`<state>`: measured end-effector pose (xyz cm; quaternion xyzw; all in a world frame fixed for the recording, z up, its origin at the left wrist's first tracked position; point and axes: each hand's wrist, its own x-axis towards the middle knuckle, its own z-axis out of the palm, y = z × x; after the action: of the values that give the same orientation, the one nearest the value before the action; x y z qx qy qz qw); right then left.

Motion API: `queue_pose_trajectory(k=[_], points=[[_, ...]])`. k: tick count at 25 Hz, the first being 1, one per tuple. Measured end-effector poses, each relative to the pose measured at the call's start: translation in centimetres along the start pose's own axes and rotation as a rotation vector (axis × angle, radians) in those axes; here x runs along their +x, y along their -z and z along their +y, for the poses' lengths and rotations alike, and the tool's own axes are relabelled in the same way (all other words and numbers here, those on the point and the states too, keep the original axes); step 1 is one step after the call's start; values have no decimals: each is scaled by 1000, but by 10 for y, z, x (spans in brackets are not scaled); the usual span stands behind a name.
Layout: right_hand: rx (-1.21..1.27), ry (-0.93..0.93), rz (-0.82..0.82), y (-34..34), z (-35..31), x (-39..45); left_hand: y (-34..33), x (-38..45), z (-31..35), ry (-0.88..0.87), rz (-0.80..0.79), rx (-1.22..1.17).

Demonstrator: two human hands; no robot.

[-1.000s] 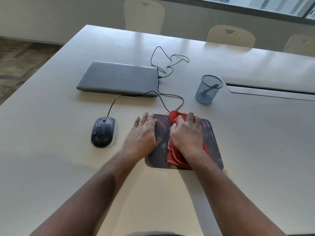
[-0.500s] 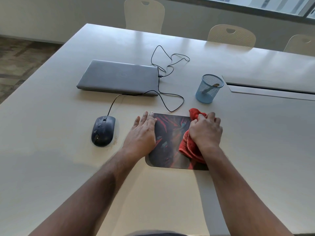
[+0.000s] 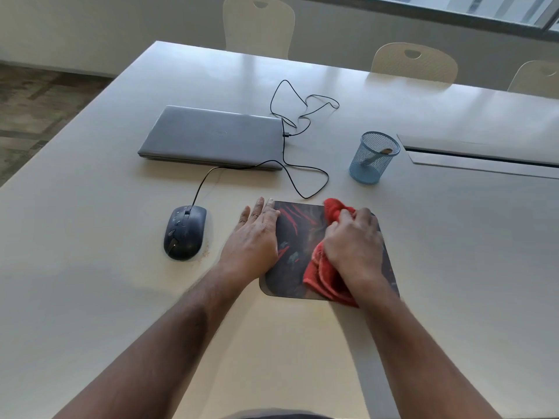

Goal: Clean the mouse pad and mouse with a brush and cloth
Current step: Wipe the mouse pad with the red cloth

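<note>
cloth (image 3: 328, 267) moved left | right hand (image 3: 352, 247) grips fluffy cloth | left hand (image 3: 254, 237) flat on mouse pad (image 3: 298, 246)

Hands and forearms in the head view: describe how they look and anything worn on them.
Both forearms are bare to the frame's bottom edge, with no sleeves in view. The left hand and right hand wear no gloves, and no watch or wristband shows. Rings cannot be made out.

The pad (image 3: 298, 252) lies on the table (image 3: 90, 297) near the person; the cloth (image 3: 325, 276) lies on its right part; the mouse (image 3: 185, 232) sits left of the pad; the laptop (image 3: 211, 137) lies behind both; the cup (image 3: 373, 158) stands right of the laptop.
</note>
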<state>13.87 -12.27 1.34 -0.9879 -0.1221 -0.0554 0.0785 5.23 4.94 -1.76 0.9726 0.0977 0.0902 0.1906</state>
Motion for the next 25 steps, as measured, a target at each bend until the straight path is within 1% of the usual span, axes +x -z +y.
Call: queue_pose_trajectory(k=[3,6,8,11,13,14,16,19,21,23,25], points=[[23,-143,-10,3,21,21,1,1,0,1,-2,6],[40,-168,-29,4,11,20,1,1,1,4,-7,7],[22,-107,-36,5,-7,2,0,1,1,13,-6,-4],[-31,83,-15,0,-38,-46,0,2,2,14,-12,5],[-19,190,-13,-4,-43,-64,2,1,3,26,-22,-15],[-13,203,-18,-4,-39,-63,3,1,3,29,-31,-20],[-27,141,-17,-2,-21,-50,4,0,2,19,-35,3],[-58,-51,-8,2,12,-21,5,-2,2,16,-20,-4],[-29,-133,-18,4,24,-8,6,-1,2,6,-20,-4],[-10,-156,-31,6,23,-4,5,-2,3,1,-15,-7],[-12,-119,-52,8,11,-12,5,-2,2,4,-15,-8]])
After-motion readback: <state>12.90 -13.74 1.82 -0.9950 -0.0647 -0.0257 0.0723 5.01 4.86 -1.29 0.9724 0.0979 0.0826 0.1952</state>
